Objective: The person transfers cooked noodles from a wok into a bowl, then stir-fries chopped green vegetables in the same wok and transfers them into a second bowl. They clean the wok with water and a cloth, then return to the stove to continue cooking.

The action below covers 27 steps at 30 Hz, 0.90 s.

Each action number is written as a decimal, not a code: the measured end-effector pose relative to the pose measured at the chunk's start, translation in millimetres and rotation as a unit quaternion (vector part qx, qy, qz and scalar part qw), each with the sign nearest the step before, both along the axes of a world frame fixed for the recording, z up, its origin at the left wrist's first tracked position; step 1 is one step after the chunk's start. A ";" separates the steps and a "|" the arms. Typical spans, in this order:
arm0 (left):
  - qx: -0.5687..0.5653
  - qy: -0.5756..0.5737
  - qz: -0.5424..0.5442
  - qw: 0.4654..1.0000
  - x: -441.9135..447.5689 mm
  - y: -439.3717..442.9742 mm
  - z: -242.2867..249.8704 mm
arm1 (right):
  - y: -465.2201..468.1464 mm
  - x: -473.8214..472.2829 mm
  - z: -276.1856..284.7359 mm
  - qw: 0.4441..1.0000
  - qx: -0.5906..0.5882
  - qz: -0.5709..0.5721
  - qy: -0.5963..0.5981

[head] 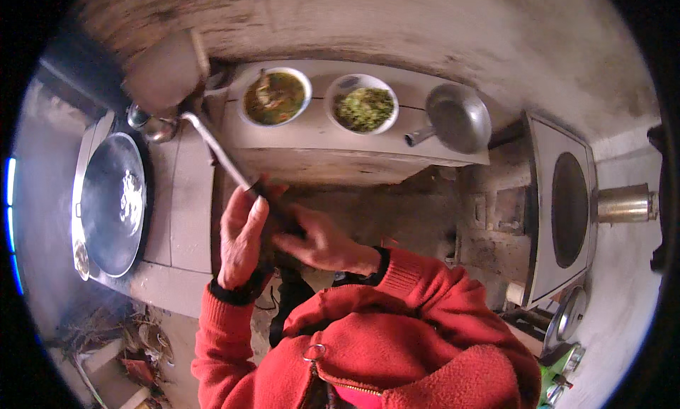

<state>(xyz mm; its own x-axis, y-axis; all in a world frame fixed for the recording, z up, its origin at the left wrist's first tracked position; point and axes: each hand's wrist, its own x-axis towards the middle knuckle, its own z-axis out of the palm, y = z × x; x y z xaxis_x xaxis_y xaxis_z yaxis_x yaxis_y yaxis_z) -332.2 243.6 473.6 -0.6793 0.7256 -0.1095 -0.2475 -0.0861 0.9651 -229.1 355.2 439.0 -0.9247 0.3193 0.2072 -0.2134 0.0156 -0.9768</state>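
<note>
My left hand [241, 231] is closed around the dark handle of a long metal-shafted utensil [220, 156]. The shaft slants up and left, and a broad, blurred brownish blade-like part [164, 71] appears at its far end; whether they are joined is unclear. Against the dark handle's lower part is my right hand [319, 239], fingers bent, its grip blurred. A large wok [112, 204] with a shiny reflection inside is set in the stove counter at left. Beyond my hands, a bowl of soup [274, 98] and a bowl of chopped green food [364, 106] stand on a ledge.
A metal pan [458, 119] rests on the ledge's right part. At right is a framed top with a dark round opening [570, 209], beside a metal cylinder [624, 202]. Small metal containers [158, 128] stand behind the wok. Brushwood [141, 334] lies low at left, below the counter [170, 286].
</note>
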 end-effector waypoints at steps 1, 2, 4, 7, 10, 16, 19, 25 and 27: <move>-0.008 0.015 -0.036 0.999 4.5 26.6 -5.0 | 21.1 19.5 -1.7 0.999 0.028 -0.029 -0.032; -0.018 -0.003 -0.058 0.998 8.9 53.8 -12.2 | 46.1 43.9 -4.6 0.995 0.055 -0.057 -0.065; -0.040 -0.011 -0.107 0.993 13.9 104.6 -30.9 | 85.8 92.8 -11.3 0.982 0.096 -0.124 -0.105; -0.097 0.055 -0.159 0.981 19.9 176.7 -68.5 | 124.9 164.7 -19.4 0.965 0.047 -0.220 -0.136; -0.116 0.223 -0.214 0.944 20.1 256.8 -105.7 | 135.6 230.0 -20.2 0.927 -0.036 -0.304 -0.215; -0.220 0.384 -0.378 0.813 38.8 351.6 -144.5 | 122.9 294.2 -17.9 0.881 -0.150 -0.395 -0.215; -0.261 0.195 -0.418 0.848 60.3 356.7 -145.8 | 119.6 296.1 -17.8 0.853 -0.161 -0.430 -0.248; -0.151 0.090 -0.347 0.921 89.4 286.6 -99.4 | 123.0 259.8 -10.5 0.886 -0.153 -0.407 -0.159; -0.101 0.065 -0.326 0.938 81.7 240.0 -67.7 | 125.3 234.6 -1.8 0.922 -0.153 -0.342 -0.097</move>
